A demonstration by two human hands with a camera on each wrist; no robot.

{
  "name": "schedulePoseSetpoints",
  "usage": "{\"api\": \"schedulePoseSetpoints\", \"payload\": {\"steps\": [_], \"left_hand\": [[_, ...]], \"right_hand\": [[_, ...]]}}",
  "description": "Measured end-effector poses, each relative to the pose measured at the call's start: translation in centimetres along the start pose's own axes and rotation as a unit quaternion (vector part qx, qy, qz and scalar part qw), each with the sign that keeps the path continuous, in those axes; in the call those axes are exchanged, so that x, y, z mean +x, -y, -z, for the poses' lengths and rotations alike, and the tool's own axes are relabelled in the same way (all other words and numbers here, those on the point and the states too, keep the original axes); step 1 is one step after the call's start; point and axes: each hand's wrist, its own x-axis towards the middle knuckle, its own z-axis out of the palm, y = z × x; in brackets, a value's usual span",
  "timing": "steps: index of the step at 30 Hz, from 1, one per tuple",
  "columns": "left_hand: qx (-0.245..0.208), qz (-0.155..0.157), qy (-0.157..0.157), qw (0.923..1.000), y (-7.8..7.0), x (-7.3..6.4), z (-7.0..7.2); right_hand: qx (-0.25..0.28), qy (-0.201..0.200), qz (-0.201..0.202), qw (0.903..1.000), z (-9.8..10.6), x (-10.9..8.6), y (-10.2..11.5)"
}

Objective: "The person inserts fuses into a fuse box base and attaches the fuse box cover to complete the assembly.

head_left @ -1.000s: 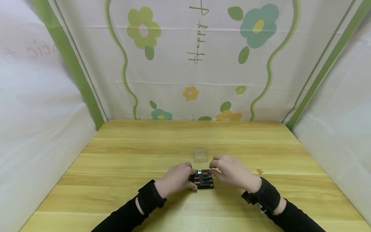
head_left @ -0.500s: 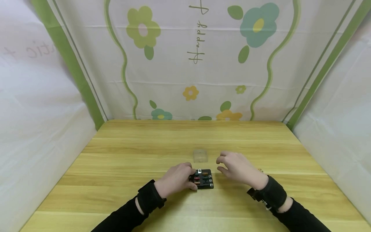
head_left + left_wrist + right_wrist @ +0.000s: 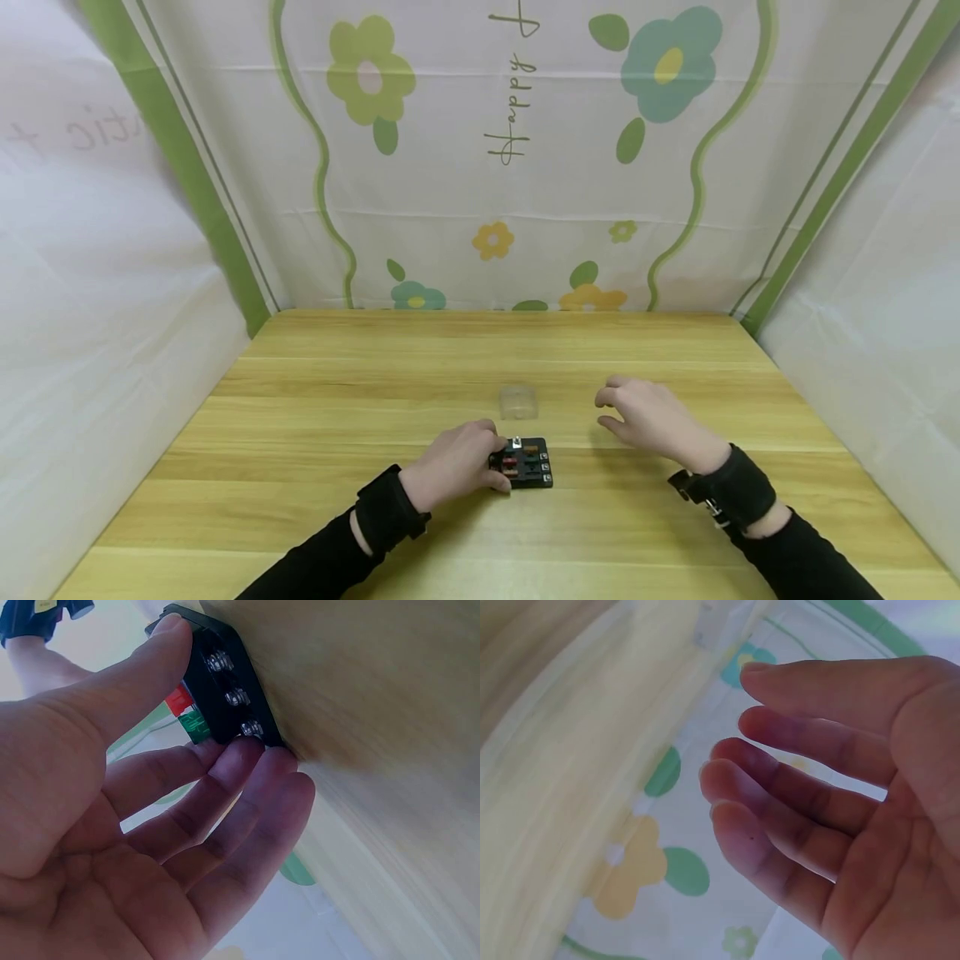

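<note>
My left hand grips a black fuse block by its left end, thumb on the near side and fingers on the far side. Small coloured blade fuses sit in the block; the left wrist view shows a red fuse and a green fuse. Screw terminals line the end inside that grip. Off to the right, above the wooden table, my right hand has loosely bent, spread fingers. In the right wrist view nothing lies between its thumb and fingers.
A clear plastic cover lies on the table just beyond the fuse block. White cloth with flowers hangs behind the table's far edge, and plain white cloth walls stand at both sides.
My right hand has moved away from the block's right end, rightward and slightly farther back. The small orange pieces seen earlier on the table are now hidden by it. My left hand and the block stay put.
</note>
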Motion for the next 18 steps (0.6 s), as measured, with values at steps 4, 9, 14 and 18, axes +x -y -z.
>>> {"api": "schedulePoseSetpoints", "payload": {"steps": [4,9,14,18], "left_hand": [[-0.004,0.001,-0.001,1.0000,0.0,0.0,0.0],[-0.004,0.002,0.001,1.0000,0.0,0.1,0.0],[0.001,0.001,0.003,1.0000,0.1,0.0,0.1],[0.004,0.002,0.003,1.0000,0.1,0.0,0.0]], "right_hand": [[0.004,0.016,-0.002,0.9999,0.4,-0.3,-1.1],[0.029,0.042,-0.007,0.9987,1.1,-0.7,-2.6],[0.057,0.078,-0.012,0.9952,1.9,-1.0,-4.1],[0.069,0.103,-0.010,0.9922,2.2,-1.2,-5.0]]}}
